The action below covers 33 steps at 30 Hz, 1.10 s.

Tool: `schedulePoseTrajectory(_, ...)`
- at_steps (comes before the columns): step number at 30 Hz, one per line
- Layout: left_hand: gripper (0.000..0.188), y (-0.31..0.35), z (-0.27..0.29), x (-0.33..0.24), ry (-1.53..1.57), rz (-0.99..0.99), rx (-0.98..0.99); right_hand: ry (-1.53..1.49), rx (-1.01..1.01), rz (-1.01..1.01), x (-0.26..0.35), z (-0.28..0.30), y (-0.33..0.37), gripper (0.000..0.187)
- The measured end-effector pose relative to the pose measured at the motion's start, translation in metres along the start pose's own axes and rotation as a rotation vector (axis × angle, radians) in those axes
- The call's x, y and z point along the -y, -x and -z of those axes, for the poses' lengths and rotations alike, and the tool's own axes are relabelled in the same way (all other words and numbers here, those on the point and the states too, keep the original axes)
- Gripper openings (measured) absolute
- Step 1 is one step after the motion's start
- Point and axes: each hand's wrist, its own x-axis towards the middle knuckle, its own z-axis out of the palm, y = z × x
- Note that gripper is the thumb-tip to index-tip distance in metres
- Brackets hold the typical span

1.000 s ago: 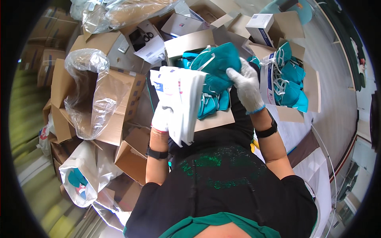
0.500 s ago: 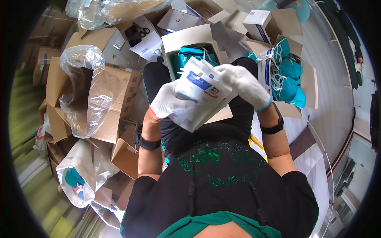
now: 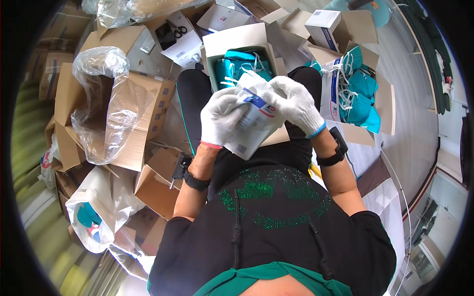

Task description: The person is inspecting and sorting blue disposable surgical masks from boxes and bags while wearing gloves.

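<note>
A white printed pouch with a blue band is held up over my lap, tilted. My left hand, in a white knit glove, pinches its left edge near the upper part. On the opposite side, my gloved right hand grips the pouch's upper right edge with fingers closed. Whether anything lies inside the pouch cannot be seen. Just beyond my hands, between my knees, stands an open carton holding teal face masks with white straps. The pouch and gloves cover its near side.
On the right, another open box overflows with teal masks. A large carton lined with clear plastic stands at left. Below it is a white sack with teal pieces inside. Scissors lie on a white box at the back.
My left hand has shifted from across the pouch's face to its left edge. The pouch has turned slightly and sits a little further right. My right hand keeps its hold.
</note>
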Motion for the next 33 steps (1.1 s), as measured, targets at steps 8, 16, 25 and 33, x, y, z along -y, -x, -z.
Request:
schedulePoseTrajectory(8, 0.025, -0.009, -0.01, -0.012, -0.153, -0.212, 0.0, -0.258, -0.089, -0.039, 0.011, -0.004, -0.01, 0.039)
schedulePoseTrajectory(16, 0.023, -0.02, -0.006, -0.033, -0.71, -0.528, -0.038, -0.138, -0.161, 0.083, 0.017, -0.008, -0.018, 0.017)
schedulePoseTrajectory(25, 0.021, -0.011, -0.026, -0.028, -0.432, -0.48, 0.17, -0.275, -0.269, -0.027, 0.006, -0.025, -0.025, 0.018)
schedulePoseTrajectory(33, 0.017, 0.034, -0.043, -0.056, -0.351, -0.775, 0.237, -0.416, -0.378, -0.208, -0.027, -0.032, -0.043, 0.031)
